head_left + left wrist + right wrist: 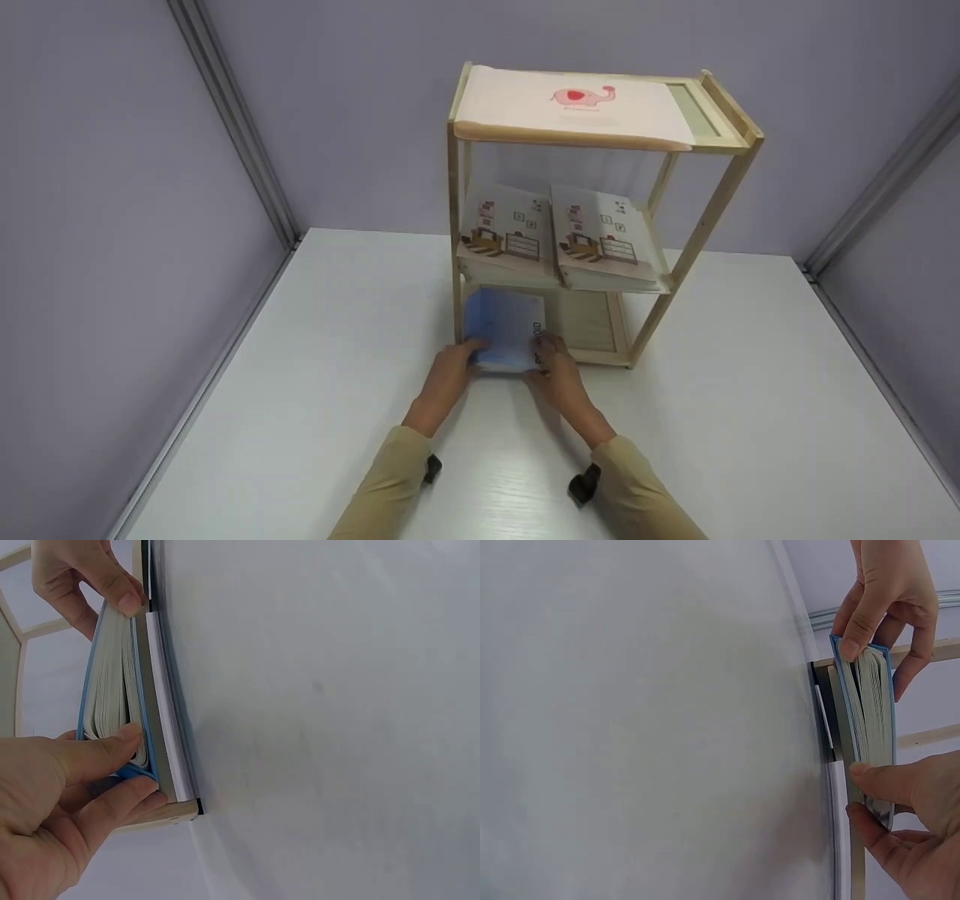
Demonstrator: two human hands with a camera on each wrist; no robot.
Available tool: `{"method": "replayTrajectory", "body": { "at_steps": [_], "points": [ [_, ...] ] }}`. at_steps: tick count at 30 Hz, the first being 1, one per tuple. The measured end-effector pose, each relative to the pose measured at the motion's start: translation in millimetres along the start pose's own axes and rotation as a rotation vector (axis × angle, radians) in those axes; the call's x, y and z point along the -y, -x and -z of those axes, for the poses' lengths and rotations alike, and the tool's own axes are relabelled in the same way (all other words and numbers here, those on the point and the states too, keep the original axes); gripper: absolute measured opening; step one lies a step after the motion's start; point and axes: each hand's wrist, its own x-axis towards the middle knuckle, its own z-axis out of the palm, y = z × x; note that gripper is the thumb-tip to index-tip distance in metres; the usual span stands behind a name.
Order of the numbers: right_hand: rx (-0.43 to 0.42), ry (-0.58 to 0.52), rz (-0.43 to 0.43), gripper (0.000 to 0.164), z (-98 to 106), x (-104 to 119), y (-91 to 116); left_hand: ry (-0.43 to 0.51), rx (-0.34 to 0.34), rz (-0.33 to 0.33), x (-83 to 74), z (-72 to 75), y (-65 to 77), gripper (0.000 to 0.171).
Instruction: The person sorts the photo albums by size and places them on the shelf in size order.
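A thick blue-and-white book lies flat at the left of the bottom shelf, its near edge at the shelf's front. My left hand grips its left front corner, and in the left wrist view the thumb presses the page edges near the blue spine. At the right front corner my right hand holds the book, thumb on the page ends and fingers over the cover. Both wrist views show the page block between blue covers, with a hand at each end.
The wooden shelf rack stands on a white table. Two side-by-side stacks of illustrated books, a left stack and a right stack, fill the middle shelf. A sheet with a pink elephant covers most of the top.
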Motion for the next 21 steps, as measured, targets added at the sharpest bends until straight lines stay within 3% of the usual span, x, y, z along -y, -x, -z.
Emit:
{"method": "replayTrajectory", "body": {
  "at_steps": [12,21],
  "points": [
    [-0.025,-0.013,-0.002,0.053,-0.8,1.3,-1.6,-0.053,-0.093,-0.034,1.6,-7.8,-1.3,0.038],
    [-0.037,0.015,-0.022,0.050,-1.9,3.6,-1.7,-0.058,-0.091,-0.017,-1.1,-7.2,-5.3,0.035]
  ]
}}
